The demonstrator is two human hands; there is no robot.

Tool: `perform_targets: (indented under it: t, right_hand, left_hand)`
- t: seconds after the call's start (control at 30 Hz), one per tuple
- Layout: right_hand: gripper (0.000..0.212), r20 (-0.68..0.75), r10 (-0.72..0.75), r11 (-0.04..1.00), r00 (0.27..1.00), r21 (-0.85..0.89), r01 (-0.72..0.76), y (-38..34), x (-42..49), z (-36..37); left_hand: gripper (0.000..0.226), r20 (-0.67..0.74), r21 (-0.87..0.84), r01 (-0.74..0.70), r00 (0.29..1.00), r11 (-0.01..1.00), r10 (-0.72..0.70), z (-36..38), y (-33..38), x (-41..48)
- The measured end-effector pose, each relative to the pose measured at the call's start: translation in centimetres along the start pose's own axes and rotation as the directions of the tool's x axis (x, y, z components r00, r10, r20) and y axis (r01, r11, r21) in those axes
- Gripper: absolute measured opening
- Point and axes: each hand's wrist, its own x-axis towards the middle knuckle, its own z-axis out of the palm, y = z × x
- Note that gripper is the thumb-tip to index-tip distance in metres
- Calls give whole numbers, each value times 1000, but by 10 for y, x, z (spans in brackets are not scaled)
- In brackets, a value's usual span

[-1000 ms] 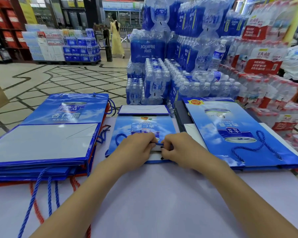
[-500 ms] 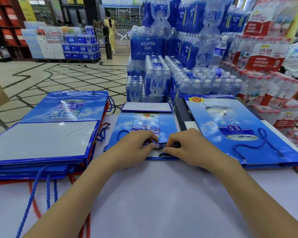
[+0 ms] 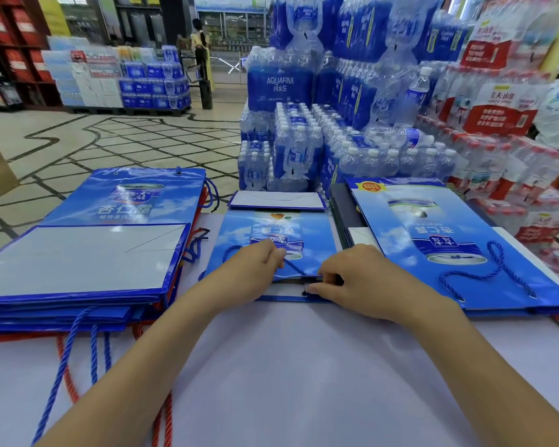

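Pinching the blue rope handle (image 3: 293, 265) between thumb and fingers, the left hand (image 3: 255, 272) holds it over the small blue gift bag (image 3: 271, 232), which lies flat at the middle of the table (image 3: 304, 366), mouth towards the near edge. The right hand (image 3: 362, 279) is curled at that mouth, fingertips nipping the bag's near rim, just beside the rope's lower end. By the left edge sits a thick stack of folded blue bags (image 3: 94, 253), ropes trailing towards the near left corner. Along the right edge lies a larger blue bag (image 3: 417, 227), flat. Beyond the far edge, shrink-wrapped packs of water bottles (image 3: 304, 140) pile high
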Motion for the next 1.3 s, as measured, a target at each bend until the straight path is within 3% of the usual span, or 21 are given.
perform_targets:
  t: [0.1, 0.23, 0.33, 0.43, 0.53, 0.67, 0.8, 0.9, 0.97, 1.03, 1.3]
  right_hand:
    - [52, -28, -1, 999, 1000, 37, 2, -1, 0, -1]
    - [49, -5, 74, 994, 997, 82, -74, -7, -1, 0]
    - [45, -1, 114, 983, 994, 148, -112, -9, -1, 1]
    - [39, 15, 93, 986, 996, 141, -94, -12, 2, 4]
    - [28, 4, 82, 993, 997, 85, -82, -14, 5, 9]
    - [22, -43, 128, 991, 991, 49, -126, -17, 6, 15]
    - [22, -61, 147, 989, 987, -21, -148, -25, 6, 16]
    - [24, -97, 167, 976, 981, -127, -178, -31, 6, 18]
    - [27, -131, 224, 952, 966, -186, -245, -34, 4, 18]
    - [28, -158, 297, 920, 942, -217, -327, -37, 0, 17]
    - [40, -141, 432, 881, 891, -146, -450, -42, -2, 19]
  left_hand:
    - [37, -59, -97, 33, 997, 995, -39, 0, 4, 1]
    - [41, -75, -75, -10, 997, 997, 4, -4, 10, -4]
    - [27, -125, -287, -96, 990, 953, 62, -9, 15, -8]
    - [3, -249, -509, -223, 963, 831, 105, -17, 18, -11]
    - [21, -354, -599, -311, 929, 738, 104, -23, 15, -12]
    - [40, -393, -574, -357, 910, 737, 135, -25, 10, -11]
    - [45, -440, -373, -342, 884, 863, 160, -22, 6, -8]
    - [30, -404, 87, -158, 897, 984, 180, -13, -6, -1]
    - [51, -245, 285, 31, 969, 958, 41, -7, -15, 3]
    - [63, -125, 415, 171, 984, 894, -130, -2, -22, 6]
    - [36, -321, 569, 257, 944, 781, -77, -6, -25, 4]
